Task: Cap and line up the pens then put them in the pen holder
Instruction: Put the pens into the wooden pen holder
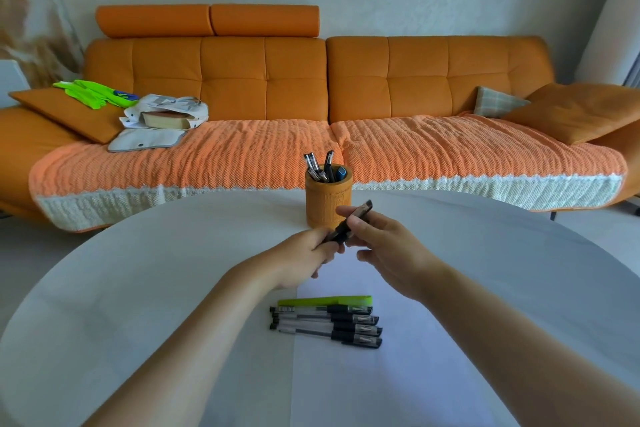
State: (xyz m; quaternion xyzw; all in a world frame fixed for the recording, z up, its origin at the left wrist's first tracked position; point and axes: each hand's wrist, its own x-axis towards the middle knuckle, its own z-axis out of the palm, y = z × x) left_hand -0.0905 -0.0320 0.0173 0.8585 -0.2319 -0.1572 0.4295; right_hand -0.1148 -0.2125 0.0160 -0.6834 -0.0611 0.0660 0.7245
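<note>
A slim black pen (343, 228) is held slanted in the air just in front of the round orange-brown wooden pen holder (328, 201), its upper end level with the holder's lower half. The left hand (304, 260) has its fingers curled round the pen's lower end. The right hand (384, 246) pinches the upper end between thumb and fingertips.

The holder stands upright on the white round table (173, 270), with several dark and silver pens (322, 168) sticking out of its top. Nearer the person than the holder, four clear-barrelled pens with black caps (327, 324) lie side by side on the table, caps to the right. A bright green pen (325, 300) lies just beside them on the holder's side.

Behind the holder stands a long orange sofa (263, 80) with a woven orange throw (225, 156).
</note>
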